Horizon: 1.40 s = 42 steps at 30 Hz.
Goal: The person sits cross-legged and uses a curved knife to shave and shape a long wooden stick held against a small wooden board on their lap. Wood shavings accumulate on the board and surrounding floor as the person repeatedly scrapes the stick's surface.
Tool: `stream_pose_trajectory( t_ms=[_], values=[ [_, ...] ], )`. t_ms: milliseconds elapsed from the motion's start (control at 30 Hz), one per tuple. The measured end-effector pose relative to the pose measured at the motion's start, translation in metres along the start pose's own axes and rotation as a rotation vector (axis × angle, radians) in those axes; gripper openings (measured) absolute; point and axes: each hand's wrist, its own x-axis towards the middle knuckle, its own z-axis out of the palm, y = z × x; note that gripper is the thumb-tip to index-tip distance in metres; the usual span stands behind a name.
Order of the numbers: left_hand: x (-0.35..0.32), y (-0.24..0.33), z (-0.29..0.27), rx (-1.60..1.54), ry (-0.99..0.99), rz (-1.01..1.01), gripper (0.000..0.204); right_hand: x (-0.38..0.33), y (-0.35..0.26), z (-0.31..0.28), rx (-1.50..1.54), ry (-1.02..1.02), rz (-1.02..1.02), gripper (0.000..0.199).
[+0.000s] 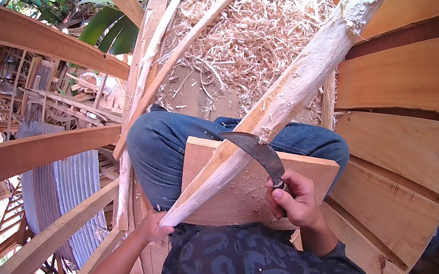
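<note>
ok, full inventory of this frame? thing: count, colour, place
pole: 1, pale peeled wood, slanting from upper right down to the left hand, across the board
curved knife: 1, dark blade, edge against the pole at mid frame
board: 1, light brown, on the lap
wood shavings: a heap, pale tan, on the ground ahead
thin sticks: several, pale, leaning at upper centre
planks: several, orange-brown, stacked at right
corrugated sheet: 1, grey, at left
jeans: blue, knees under the board
left hand: grips the pole's lower end
right hand: grips the knife handle
</note>
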Motion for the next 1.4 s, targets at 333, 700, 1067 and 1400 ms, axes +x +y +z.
stream_pose_trajectory(
  t_ms=[333, 700, 1067, 1400],
  values=[
    [0.000, -0.004, 0.002, -0.062, 0.013, -0.007, 0.051, 0.011, 0.008, 0.016, -0.624, 0.121, -0.372, 0.021],
    [0.001, 0.000, 0.000, -0.126, -0.002, -0.046, 0.051, 0.018, 0.017, 0.019, -0.819, 0.169, -0.503, 0.028],
    [-0.001, -0.006, -0.003, -0.150, -0.049, -0.092, 0.053, 0.017, 0.022, 0.021, -0.859, 0.207, -0.539, 0.026],
    [-0.001, -0.001, -0.002, -0.242, -0.045, -0.152, 0.050, 0.028, 0.020, 0.020, -0.705, 0.213, -0.439, 0.032]
  ],
)
